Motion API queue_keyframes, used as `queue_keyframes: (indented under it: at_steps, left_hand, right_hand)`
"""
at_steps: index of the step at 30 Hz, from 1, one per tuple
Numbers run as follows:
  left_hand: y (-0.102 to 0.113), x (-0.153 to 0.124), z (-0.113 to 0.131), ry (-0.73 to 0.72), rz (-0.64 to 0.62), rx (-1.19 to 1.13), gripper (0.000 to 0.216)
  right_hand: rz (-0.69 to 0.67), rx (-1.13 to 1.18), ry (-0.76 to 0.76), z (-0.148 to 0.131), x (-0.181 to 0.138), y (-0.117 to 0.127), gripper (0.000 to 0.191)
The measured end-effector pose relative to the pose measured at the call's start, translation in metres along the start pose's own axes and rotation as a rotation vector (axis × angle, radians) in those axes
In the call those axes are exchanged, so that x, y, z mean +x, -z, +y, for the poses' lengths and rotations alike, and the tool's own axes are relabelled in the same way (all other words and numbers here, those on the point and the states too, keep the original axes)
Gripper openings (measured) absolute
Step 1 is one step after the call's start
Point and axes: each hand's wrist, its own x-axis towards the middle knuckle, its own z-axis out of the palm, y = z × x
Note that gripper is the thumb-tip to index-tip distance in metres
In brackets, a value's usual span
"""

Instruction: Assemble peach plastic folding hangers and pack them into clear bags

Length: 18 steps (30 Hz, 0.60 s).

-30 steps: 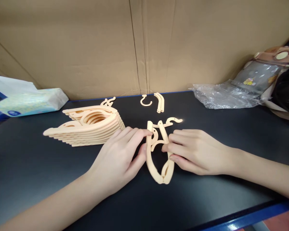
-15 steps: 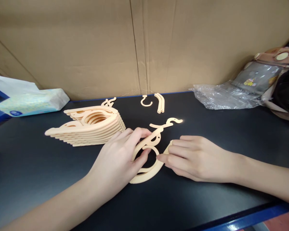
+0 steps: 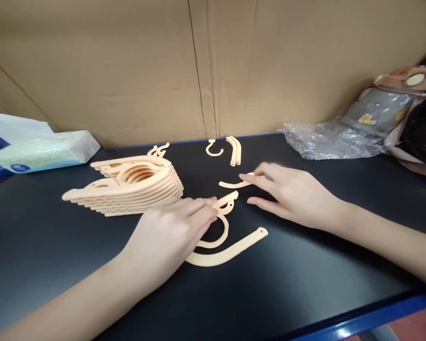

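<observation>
A peach plastic folding hanger (image 3: 230, 250) lies spread open on the black table (image 3: 305, 284). My left hand (image 3: 173, 232) rests on its left part, fingers closed over the piece near the pivot (image 3: 227, 203). My right hand (image 3: 291, 194) is stretched out flat beyond it. Its fingertips touch the hanger's hook piece (image 3: 230, 184), and nothing is gripped in that hand. A stack of several folded hangers (image 3: 128, 184) of the same colour stands just left of my left hand.
A loose hook (image 3: 213, 148) and curved arm pieces (image 3: 235, 150) lie at the back by the cardboard wall (image 3: 199, 71). A tissue pack (image 3: 42, 150) sits far left. Crumpled clear plastic (image 3: 326, 139) and bags (image 3: 394, 104) fill the right. A blue table edge (image 3: 358, 322) runs along the front.
The folded hanger has been swung open: its long arm now lies loose towards the front. My right hand let go of it and moved back to the hook piece; my left hand stayed on it.
</observation>
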Motion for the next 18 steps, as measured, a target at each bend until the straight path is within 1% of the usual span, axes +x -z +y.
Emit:
queue_keyframes:
  at_steps: [2,5,8,11,14,16,18]
  left_hand:
    - [0.000,-0.001,-0.001,-0.017,-0.016,-0.002,0.028]
    - [0.000,-0.001,-0.003,-0.024,-0.032,-0.015,0.027]
    - [-0.001,-0.001,-0.003,-0.021,-0.059,-0.015,0.026]
    - [-0.002,-0.001,-0.003,-0.023,-0.085,0.004,0.025]
    - [-0.001,-0.001,-0.002,-0.041,-0.083,0.034,0.027]
    - [0.001,0.000,-0.001,-0.058,-0.093,0.042,0.030]
    - [0.003,0.003,0.001,-0.073,-0.104,0.036,0.033]
  right_hand:
    - [-0.047,-0.023,-0.031,0.002,-0.001,-0.003,0.043]
    - [-0.078,-0.019,-0.067,0.000,-0.002,-0.004,0.039]
    - [-0.094,-0.012,-0.138,-0.001,-0.001,0.001,0.036]
    - [-0.150,-0.046,-0.215,0.001,-0.001,0.007,0.036]
    - [-0.196,-0.091,-0.247,0.005,-0.001,0.009,0.036]
    - [-0.199,-0.076,-0.247,0.007,-0.001,0.008,0.029]
    - [-0.194,-0.010,-0.262,0.008,0.000,0.008,0.021]
